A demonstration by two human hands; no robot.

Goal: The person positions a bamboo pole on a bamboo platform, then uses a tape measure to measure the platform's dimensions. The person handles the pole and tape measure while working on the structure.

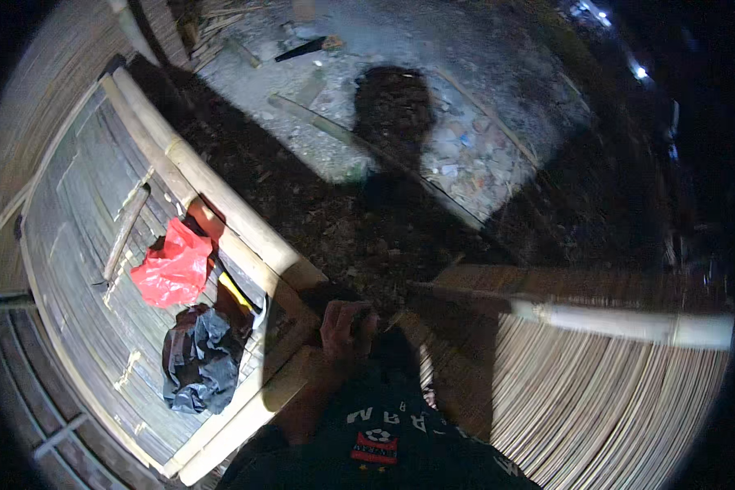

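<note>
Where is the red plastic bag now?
In the head view, the red plastic bag lies left of centre on the slatted platform, with the crumpled black bag just below it in the picture.

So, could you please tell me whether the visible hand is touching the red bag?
No, the red bag lies on the platform, apart from the hand.

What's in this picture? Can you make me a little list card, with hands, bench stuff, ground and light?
Left hand: curled, beside the near right corner of the bench; too dark to tell if its grip holds anything
Right hand: can't be made out
On the bench: red plastic bag, crumpled black plastic bag, yellow-and-black tool, brown stick-like thing
Nearer the person: the black bag, not the red one
On the ground: saw, bamboo pole
Light: bright patches, with a head-shaped shadow
</note>
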